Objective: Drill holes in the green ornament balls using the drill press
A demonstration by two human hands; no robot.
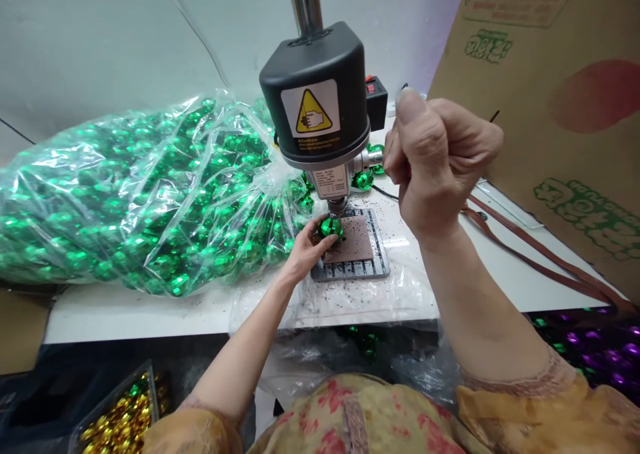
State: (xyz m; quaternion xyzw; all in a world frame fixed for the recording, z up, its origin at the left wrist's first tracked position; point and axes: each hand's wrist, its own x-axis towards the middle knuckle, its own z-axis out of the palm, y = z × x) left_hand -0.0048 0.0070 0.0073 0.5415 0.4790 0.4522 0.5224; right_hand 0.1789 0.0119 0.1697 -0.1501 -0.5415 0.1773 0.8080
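Left hand (306, 249) pinches a shiny green ball (331, 227) between thumb and fingers, just under a bench drill (315, 94). Right hand (437, 157) is curled into a fist beside the drill; whether it holds anything, I cannot tell. At left lies a clear bag of green balls (125, 201)

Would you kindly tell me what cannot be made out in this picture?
All in the head view:
What the right hand may hold: hidden inside its own closed grip.
Underside of the green ball: hidden by its upper part and the left hand.
Small print on the label: too small and blurred.
Rest of the purple pieces: cut off by the right edge.
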